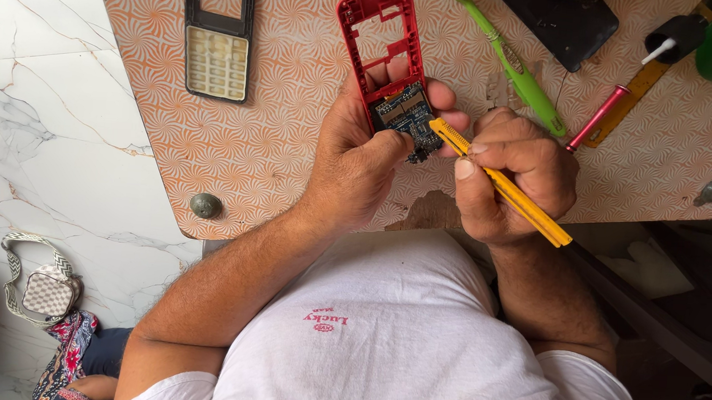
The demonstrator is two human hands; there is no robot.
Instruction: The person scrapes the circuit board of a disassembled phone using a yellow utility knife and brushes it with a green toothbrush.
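The left hand (pixel 358 154) grips the red phone frame (pixel 383 41) and its circuit board (pixel 407 115). The right hand (pixel 510 174) is clenched on a yellow tool (pixel 505 189). The board seems light and fragile, so hold the edges.

The red phone frame (pixel 381 45) is a narrow plastic shell with open rectangular cut-outs, angled up and away over the tabletop (pixel 293 136). In the frame's lower end sits a blue circuit board (pixel 408 113), exposed. A yellow flat tool (pixel 501 186) slants down and away from the frame, its tip touching the board's edge.
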